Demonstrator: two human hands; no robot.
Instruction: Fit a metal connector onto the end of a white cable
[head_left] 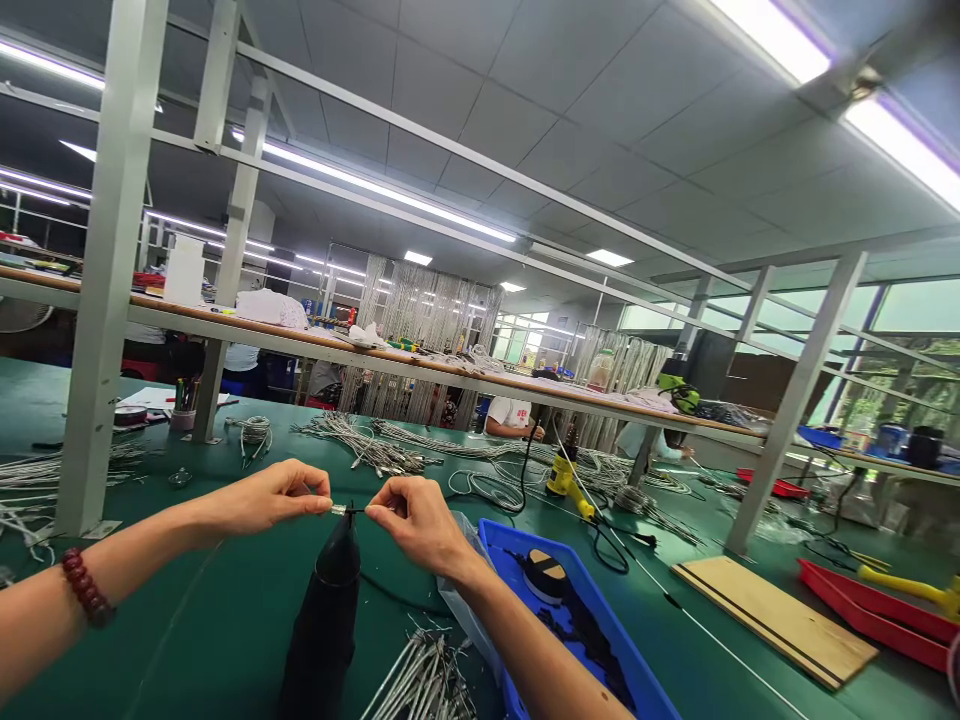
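Observation:
My left hand [296, 492] is closed in a pinch on a small pale, shiny piece [339, 510], perhaps a cable end; its exact kind is too small to tell. Opposite it, my right hand [409, 515] pinches a thin black piece [359, 510]. Both pieces meet right above the narrow tip of a black tapered cylinder [334, 580] standing upright on the green table. Whether they touch that tip I cannot tell. A bundle of grey-white cables [424, 680] lies below my right forearm.
To the right is a blue tray [600, 625] with a black tape roll [545, 575] and black scraps. Beyond lie a wooden board [776, 615], a red tray [877, 610] and a yellow heat gun [562, 475]. Cable bundles [367, 440] spread under the shelf [420, 368]. People sit behind it.

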